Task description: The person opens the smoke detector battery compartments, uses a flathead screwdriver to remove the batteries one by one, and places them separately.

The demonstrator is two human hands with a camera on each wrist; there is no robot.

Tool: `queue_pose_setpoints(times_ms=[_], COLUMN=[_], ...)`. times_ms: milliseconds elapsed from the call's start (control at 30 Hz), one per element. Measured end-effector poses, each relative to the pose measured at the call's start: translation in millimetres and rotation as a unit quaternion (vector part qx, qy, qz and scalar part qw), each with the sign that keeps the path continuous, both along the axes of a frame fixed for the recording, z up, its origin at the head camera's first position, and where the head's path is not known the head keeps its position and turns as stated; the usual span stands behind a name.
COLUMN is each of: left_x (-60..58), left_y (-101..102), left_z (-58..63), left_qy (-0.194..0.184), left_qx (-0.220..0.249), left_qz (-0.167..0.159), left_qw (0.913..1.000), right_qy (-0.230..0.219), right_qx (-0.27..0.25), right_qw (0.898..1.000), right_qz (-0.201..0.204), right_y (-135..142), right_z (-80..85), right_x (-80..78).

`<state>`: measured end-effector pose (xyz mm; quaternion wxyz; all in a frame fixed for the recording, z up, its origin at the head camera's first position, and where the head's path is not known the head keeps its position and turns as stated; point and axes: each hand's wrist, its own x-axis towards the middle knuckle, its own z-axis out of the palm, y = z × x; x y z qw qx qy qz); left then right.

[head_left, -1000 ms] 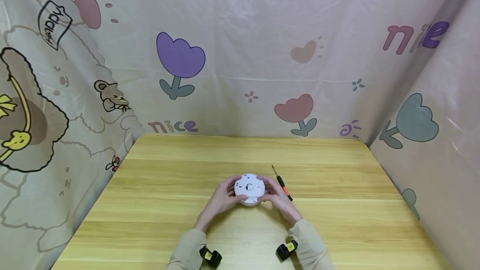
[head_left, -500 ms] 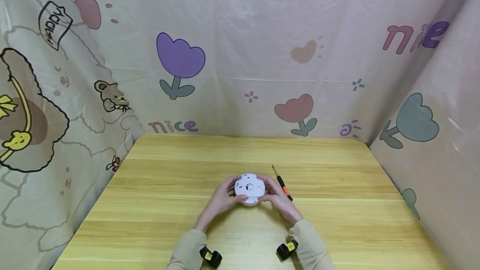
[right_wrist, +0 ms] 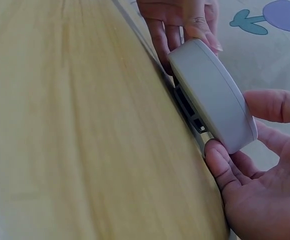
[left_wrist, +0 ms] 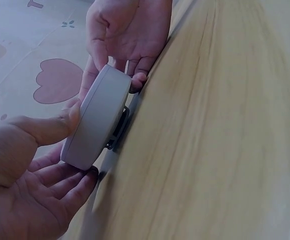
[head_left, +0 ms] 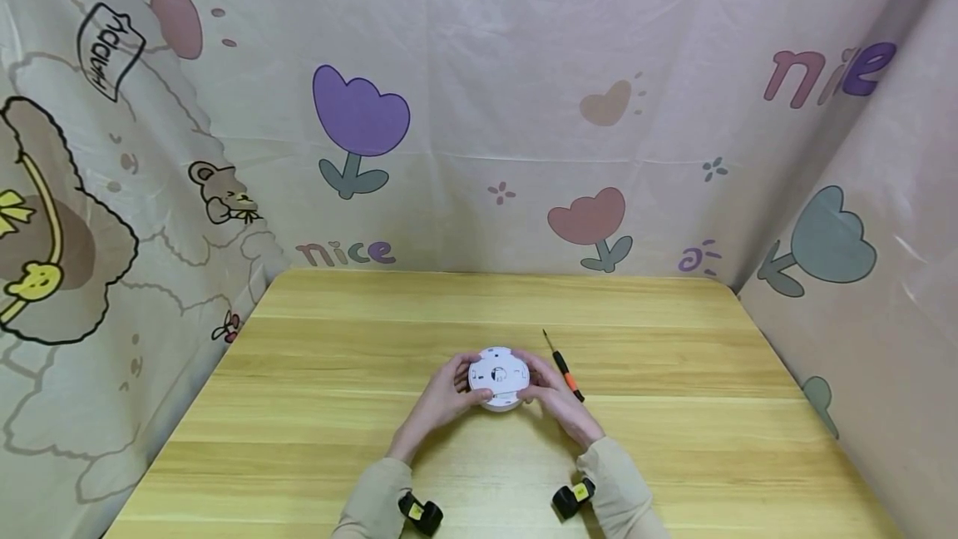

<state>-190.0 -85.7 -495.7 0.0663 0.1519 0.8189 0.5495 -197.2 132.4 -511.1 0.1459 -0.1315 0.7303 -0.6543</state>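
A: There's the white disc [head_left: 499,378], printed face up, low over the near middle of the wooden table [head_left: 299,414], gripped from both sides!

B: Left hand [head_left: 447,396] has its thumb on the face, fingers curled round the rim and under. Right hand [head_left: 554,399] mirrors it, clamped on just the same.

A: And beneath?

B: A dark part [left_wrist: 121,124]; can't tell whether it touches the table.

A: Sleeved forearms [head_left: 377,493] angle inward.

B: And just beside the right hand, a screwdriver [head_left: 563,367], tip pointing away.
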Motion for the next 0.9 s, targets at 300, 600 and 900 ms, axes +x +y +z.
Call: queue_pose_setpoints(times_ms=[300,600,900], left_x=[-1.7,-1.4,-1.7], left_y=[0.4,-1.1,-0.5], left_z=[-3.4,0.2,0.1], left_qy=[-0.006,-0.006,-0.015], left_qx=[0.002,-0.016,-0.035], left_qz=[-0.005,-0.020,-0.026], left_qw=[1.0000,0.9997,0.9989], right_qy=[-0.007,-0.008,-0.014], right_qx=[0.001,-0.001,0.001], right_qw=[1.000,1.000,1.000], right_qz=[0.008,0.007,-0.015], right_y=[1.1,1.2,-0.3], right_z=[1.7,2.8,-0.5], right_x=[0.0,0.9,0.8])
